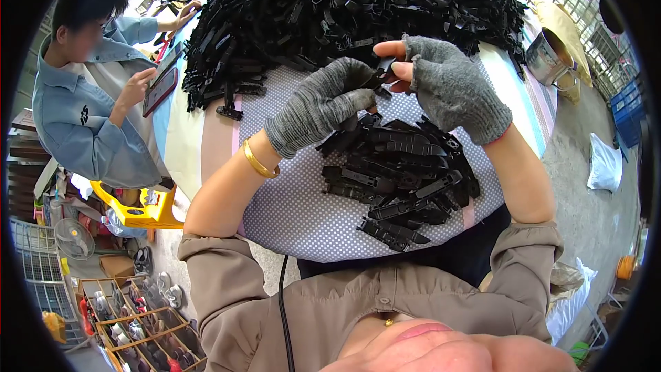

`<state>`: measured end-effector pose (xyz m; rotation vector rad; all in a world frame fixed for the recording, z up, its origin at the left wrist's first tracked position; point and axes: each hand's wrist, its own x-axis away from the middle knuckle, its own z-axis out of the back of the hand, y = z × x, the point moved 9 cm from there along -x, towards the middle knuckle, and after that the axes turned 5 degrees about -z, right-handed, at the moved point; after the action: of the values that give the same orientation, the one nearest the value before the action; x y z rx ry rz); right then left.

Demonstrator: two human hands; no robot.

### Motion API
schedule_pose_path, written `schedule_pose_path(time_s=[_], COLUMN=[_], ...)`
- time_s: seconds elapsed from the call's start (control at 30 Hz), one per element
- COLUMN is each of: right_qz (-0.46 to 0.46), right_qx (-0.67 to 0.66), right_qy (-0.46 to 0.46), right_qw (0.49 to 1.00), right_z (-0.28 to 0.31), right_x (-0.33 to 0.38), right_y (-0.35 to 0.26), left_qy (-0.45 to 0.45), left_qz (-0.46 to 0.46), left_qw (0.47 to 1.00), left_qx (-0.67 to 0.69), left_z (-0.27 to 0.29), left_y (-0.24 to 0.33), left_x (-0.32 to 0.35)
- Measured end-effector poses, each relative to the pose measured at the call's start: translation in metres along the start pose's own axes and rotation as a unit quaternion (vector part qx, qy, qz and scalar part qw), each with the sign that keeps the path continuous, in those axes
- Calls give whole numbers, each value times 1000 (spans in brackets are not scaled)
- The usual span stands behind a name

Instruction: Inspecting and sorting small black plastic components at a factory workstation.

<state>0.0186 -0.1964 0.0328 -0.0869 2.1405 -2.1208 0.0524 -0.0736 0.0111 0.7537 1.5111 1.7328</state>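
My left hand [322, 105], in a grey knitted glove, and my right hand [451, 86], in a grey fingerless glove, meet above the table. Between their fingertips is a small black plastic part [381, 77], mostly covered by the fingers. Both hands are closed on it. Just below them, nearer to me, lies a smaller pile of long black plastic parts [403, 182] on the dotted cloth. A large heap of similar black parts [330, 10] rises beyond my hands.
The cloth-covered table [275, 220] has a rounded near edge. On the left a person in a blue denim shirt [89, 114] holds a tablet [162, 91]. A metal bucket [549, 56] stands at the right rim. A yellow plastic stool [148, 213] is at lower left, near a shoe rack [141, 313].
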Motion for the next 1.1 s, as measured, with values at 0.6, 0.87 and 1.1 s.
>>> schedule_pose_path(time_s=[0.6, 0.87, 1.1], right_qz=[-92, -96, -21], right_qx=[28, 59, 61], right_qy=[117, 120, 120], right_qw=[988, 986, 991], right_z=[18, 11, 10], right_x=[-1, 4, 5], right_y=[21, 13, 8], left_qy=[23, 43, 69], left_qz=[-30, -8, -4], left_qw=[999, 999, 997], left_qx=[-4, -15, -33], left_z=[-2, 0, 0], left_y=[10, 9, 13], left_x=[4, 6, 7])
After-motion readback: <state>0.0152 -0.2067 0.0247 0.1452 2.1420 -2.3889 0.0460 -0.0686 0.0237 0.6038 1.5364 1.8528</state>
